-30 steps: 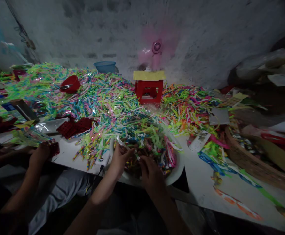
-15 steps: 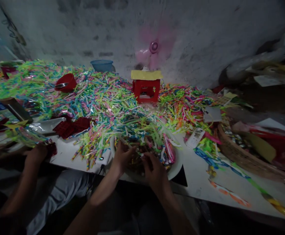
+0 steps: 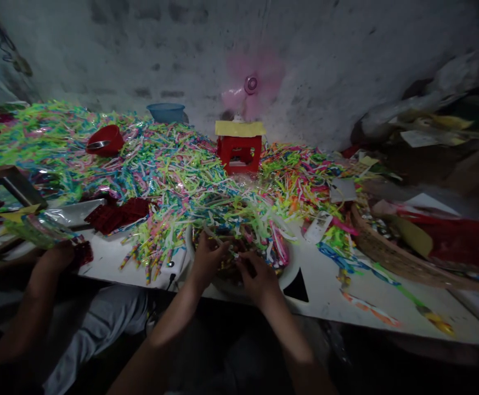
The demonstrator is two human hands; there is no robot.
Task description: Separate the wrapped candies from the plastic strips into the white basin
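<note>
Strip [image 3: 213, 235], pale and thin, in hand over the near white basin [image 3: 189, 244].
Left hand [image 3: 206, 267] with thumb and fingers apparently clamped on the strip; right hand [image 3: 261, 282] with fingertips just beside the near end, too blurred to tell whether pinching. Hardly any shift in either hand since a second ago, so probably the same piece in work. Farther off, heap of bright plastic pieces [image 3: 169, 170]; then red stool [image 3: 239, 142]; farthest, pink fan [image 3: 251, 84].
</note>
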